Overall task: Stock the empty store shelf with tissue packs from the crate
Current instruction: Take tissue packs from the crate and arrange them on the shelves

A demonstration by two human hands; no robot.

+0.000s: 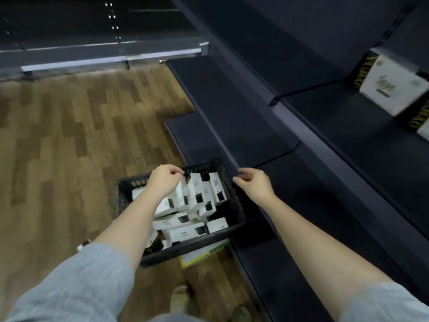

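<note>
A black mesh crate (236, 206) stands on the floor against the dark shelf unit. It holds several white tissue packs (196, 190) with black labels, some upright and some lying flat. My left hand (165, 180) hovers over the crate's far left part with its fingers half curled just above the upright packs, holding nothing. My right hand (253, 183) hangs beside the crate's far right corner, fingers loosely curled and empty. On the upper shelf (362, 133) at the right stand two larger white and black packs (392, 86).
The lower shelves (232, 108) of the dark unit run from the crate away to the back. A green and white box (205, 252) lies under the crate. My sandalled foot (181, 296) is on the wooden floor (69, 140). Another shelf base (92, 56) crosses the back.
</note>
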